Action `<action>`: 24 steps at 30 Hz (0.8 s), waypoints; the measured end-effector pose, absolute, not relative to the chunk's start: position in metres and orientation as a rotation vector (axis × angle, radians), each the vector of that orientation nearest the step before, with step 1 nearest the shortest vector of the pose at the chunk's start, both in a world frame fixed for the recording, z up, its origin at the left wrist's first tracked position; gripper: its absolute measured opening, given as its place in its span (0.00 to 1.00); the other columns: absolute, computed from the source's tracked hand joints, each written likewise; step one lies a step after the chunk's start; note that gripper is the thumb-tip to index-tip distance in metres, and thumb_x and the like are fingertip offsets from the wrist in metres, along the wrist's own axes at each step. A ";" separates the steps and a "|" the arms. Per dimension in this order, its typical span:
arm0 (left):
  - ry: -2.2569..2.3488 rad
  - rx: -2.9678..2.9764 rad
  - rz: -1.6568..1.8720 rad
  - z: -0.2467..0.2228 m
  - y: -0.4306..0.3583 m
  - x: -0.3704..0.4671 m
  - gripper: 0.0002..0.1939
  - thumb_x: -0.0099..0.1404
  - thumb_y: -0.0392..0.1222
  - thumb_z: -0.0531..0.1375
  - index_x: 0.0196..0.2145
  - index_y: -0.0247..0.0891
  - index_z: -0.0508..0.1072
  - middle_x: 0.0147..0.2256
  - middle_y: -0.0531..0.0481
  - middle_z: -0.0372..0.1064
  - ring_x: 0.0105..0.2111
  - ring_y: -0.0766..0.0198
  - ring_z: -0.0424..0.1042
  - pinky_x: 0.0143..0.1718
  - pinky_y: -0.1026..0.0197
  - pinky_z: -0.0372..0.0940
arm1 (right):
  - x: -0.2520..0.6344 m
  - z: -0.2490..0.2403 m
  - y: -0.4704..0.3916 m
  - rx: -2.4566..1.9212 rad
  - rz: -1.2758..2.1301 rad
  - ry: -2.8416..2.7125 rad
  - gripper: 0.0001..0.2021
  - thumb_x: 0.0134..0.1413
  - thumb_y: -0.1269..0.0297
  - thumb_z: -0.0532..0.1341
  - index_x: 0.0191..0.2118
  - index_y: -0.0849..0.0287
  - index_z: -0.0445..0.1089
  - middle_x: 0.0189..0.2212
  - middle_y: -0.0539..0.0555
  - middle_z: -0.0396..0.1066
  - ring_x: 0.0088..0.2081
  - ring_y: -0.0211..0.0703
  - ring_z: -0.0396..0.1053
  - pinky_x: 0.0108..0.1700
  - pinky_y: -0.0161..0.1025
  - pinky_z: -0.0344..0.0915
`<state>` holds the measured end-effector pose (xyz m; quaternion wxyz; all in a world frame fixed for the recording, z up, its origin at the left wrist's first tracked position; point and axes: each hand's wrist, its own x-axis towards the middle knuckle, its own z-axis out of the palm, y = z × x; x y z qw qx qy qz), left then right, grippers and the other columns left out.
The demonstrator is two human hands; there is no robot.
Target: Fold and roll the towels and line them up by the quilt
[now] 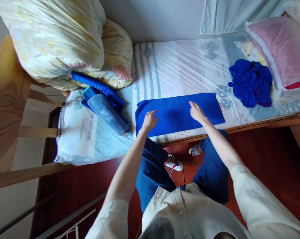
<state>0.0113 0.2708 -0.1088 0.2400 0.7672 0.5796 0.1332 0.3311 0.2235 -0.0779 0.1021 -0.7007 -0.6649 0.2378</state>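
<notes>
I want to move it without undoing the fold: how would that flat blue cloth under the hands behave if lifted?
The blue cloth lies flat like thin fabric, so it is probably floppy and would sag and unfold. It looks light. Pushed by the left hand or right hand, it may wrinkle on the sheet.

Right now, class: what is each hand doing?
Left hand: open, fingers curled, resting on the folded blue cloth, holding nothing.
Right hand: open, flat on the same cloth.
</notes>
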 end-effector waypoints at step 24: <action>1.717 1.885 0.639 -0.201 0.179 0.086 0.30 0.68 0.40 0.52 0.66 0.32 0.68 0.70 0.33 0.58 0.74 0.48 0.51 0.75 0.38 0.42 | 0.246 -0.200 0.197 -1.508 0.928 -1.914 0.29 0.72 0.70 0.43 0.74 0.59 0.58 0.74 0.54 0.56 0.75 0.39 0.52 0.77 0.45 0.52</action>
